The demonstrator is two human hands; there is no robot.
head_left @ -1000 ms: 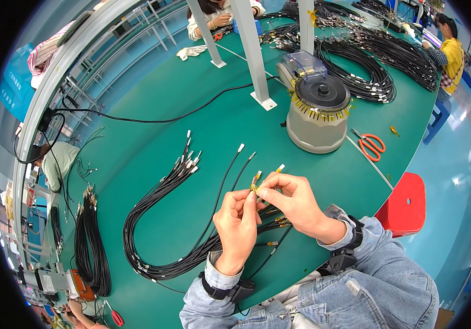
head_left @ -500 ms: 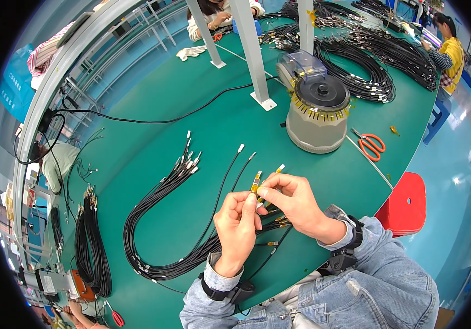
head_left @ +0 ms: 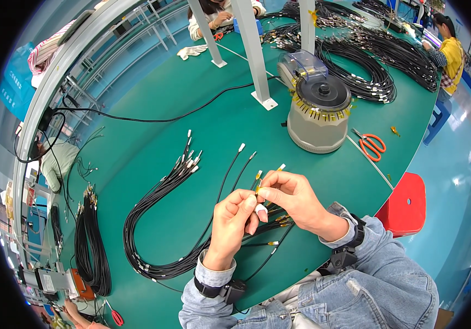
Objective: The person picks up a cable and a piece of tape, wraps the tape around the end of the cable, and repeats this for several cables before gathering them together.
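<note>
My left hand (head_left: 234,220) and my right hand (head_left: 294,198) meet over the near part of the table. Thumb and fingers of both are pinched on a cable end with yellow tape (head_left: 257,191), mostly covered by my fingertips. A small white piece (head_left: 261,209) shows at my left fingers; I cannot tell what it is. Beneath my hands a bundle of thin black cables (head_left: 153,202) curves in a U, its white-tipped ends pointing away. Several yellow-taped ends lie under my right hand, one of them a taped connector (head_left: 273,243) nearer me.
A round tape dispenser (head_left: 319,118) with yellow strips stands ahead right, orange-handled scissors (head_left: 371,146) beside it. Grey metal posts (head_left: 255,60) rise from the green table (head_left: 136,131). More cable bundles (head_left: 91,247) lie left and far right. A red stool (head_left: 408,204) stands at right; other people sit around.
My left hand has turned and shifted slightly, showing the white piece at its fingers. The yellow-taped end is now more covered by my fingertips. My right hand stays almost in place.
</note>
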